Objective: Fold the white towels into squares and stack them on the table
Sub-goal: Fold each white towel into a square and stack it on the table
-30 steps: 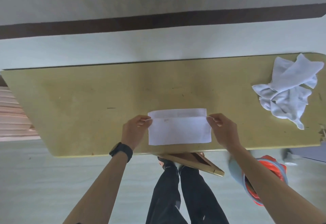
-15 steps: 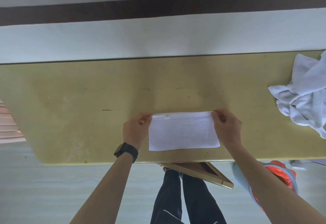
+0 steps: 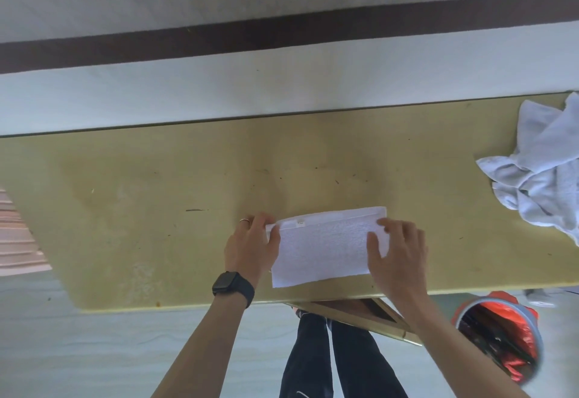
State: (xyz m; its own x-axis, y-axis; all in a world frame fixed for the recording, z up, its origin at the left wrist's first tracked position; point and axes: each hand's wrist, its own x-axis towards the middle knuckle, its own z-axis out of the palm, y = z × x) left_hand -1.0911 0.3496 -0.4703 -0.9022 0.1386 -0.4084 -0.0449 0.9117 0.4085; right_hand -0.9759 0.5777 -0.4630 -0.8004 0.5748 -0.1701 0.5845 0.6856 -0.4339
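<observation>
The folded towel (image 3: 326, 250) lay as a long rectangle near the front edge of the table (image 3: 156, 194), directly before me. My left hand (image 3: 250, 247) pinched its left end, thumb over the corner and fingers curled at the edge. My right hand (image 3: 398, 253) lay flat on the right end, fingers straight and spread, pressing rather than gripping.

I judged the cloth light, soft and limp — terry that would sag if lifted by one point and creep on the smooth top if I dragged it. It looked best taken at a short end by both corners and carried across to the other end, with one palm pinning the rest down.

Counted: one towel under my hands and one crumpled heap of towels (image 3: 545, 165) at the table's right end, well apart — how many were in the heap I could not tell, since the frame cut it off. I could see no finished stack.
</observation>
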